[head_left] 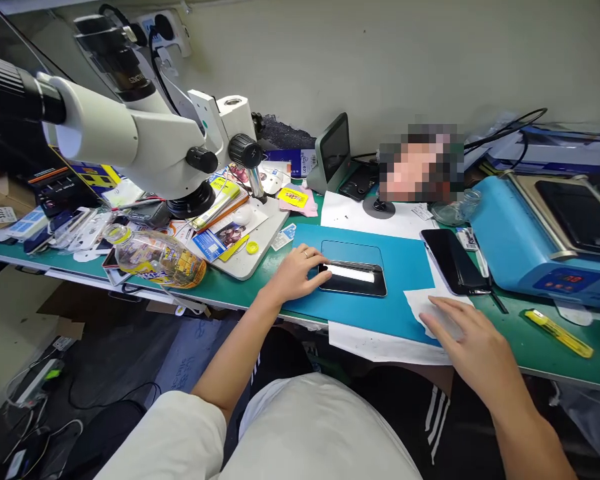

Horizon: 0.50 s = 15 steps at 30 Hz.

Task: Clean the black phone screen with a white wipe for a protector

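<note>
A dark smartphone (pixel 355 280) lies face up on the blue mat (pixel 380 317), with a bright reflection across its glass. Behind it, partly against its far edge, lies a clear glass panel (pixel 353 251) with a thin dark outline. My left hand (pixel 300 273), wearing a ring, has its thumb and fingers closed on the phone's left edge. My right hand (pixel 477 343) is at the mat's right side, fingers stretched out and thumb apart, over a piece of white tissue (pixel 414 303). Contact between this hand and the tissue is hard to tell.
A microscope (pixel 170 140) stands at left, with a plastic bottle (pixel 157 257) in front. To the right are another dark phone (pixel 455 261), a blue heating machine (pixel 545 247) and a yellow utility knife (pixel 557 333). A small display (pixel 333 153) stands behind the mat.
</note>
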Tool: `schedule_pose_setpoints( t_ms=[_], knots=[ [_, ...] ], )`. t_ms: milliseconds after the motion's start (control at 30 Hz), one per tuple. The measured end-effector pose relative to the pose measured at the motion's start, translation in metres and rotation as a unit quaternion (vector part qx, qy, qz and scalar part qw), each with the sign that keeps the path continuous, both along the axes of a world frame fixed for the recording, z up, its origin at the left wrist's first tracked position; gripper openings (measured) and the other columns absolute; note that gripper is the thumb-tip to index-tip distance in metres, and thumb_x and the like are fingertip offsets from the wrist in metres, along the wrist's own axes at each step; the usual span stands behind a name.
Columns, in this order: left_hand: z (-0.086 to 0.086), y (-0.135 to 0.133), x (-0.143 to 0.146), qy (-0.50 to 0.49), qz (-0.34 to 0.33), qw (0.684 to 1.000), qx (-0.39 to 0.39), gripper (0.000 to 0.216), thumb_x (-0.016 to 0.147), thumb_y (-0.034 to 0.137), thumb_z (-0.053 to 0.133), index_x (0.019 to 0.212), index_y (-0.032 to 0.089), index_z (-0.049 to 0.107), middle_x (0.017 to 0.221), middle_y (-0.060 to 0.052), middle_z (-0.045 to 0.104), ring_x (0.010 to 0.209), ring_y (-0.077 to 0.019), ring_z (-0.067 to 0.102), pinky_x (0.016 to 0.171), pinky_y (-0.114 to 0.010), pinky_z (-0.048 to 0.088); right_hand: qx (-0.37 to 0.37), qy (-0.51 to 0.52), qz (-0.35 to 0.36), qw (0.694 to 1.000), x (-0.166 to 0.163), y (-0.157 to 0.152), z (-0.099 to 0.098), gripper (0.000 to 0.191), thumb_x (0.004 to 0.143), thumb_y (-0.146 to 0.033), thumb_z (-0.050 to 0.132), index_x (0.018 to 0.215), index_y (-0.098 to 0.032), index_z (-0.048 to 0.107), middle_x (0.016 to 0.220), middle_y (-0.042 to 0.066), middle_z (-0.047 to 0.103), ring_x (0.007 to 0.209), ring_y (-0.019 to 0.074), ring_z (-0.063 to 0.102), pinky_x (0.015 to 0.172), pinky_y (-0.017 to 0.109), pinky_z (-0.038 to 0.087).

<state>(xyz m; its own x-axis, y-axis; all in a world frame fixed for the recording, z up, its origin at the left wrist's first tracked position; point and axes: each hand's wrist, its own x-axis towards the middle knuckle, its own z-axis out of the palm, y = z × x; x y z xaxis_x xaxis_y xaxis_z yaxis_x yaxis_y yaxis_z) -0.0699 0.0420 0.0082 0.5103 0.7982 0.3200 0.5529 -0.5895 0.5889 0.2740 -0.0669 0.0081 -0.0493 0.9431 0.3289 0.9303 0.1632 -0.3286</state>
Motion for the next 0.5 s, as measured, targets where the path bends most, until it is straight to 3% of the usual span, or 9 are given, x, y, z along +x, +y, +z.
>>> schedule_pose_setpoints(
  t_ms=[167,333,500],
  knots=[
    [-0.001,0.000,0.003,0.020,-0.028,0.999,-0.008,0.032,0.099,0.043,0.057,0.119,0.023,0.072,0.118,-0.009,0.069,0.111,-0.0275,0.059,0.100,-0.044,0.048,0.027,0.022,-0.008,0.999,-0.005,-0.019,-0.017,0.039,0.098,-0.052,0.049,0.112,-0.026,0.073,0.117,0.010,0.072,0.109,0.0316,0.066,0.094,0.050,0.054],
    [-0.003,0.000,0.001,0.045,-0.025,0.999,-0.018,0.041,0.099,0.048,0.055,0.130,0.024,0.069,0.127,-0.010,0.063,0.119,-0.0292,0.055,0.105,-0.047,0.046,0.057,0.022,0.000,0.998,-0.009,-0.015,-0.015,0.030,0.099,-0.043,0.051,0.103,-0.024,0.075,0.110,0.010,0.073,0.103,0.0293,0.065,0.093,0.049,0.053],
    [-0.002,-0.001,0.001,0.061,-0.022,0.997,-0.032,0.050,0.098,0.053,0.055,0.137,0.023,0.064,0.133,-0.012,0.060,0.125,-0.0316,0.052,0.107,-0.049,0.044,0.040,0.031,0.013,0.999,-0.006,-0.010,-0.015,0.031,0.098,-0.047,0.051,0.101,-0.027,0.074,0.107,0.009,0.072,0.102,0.0297,0.064,0.092,0.049,0.052]
  ],
)
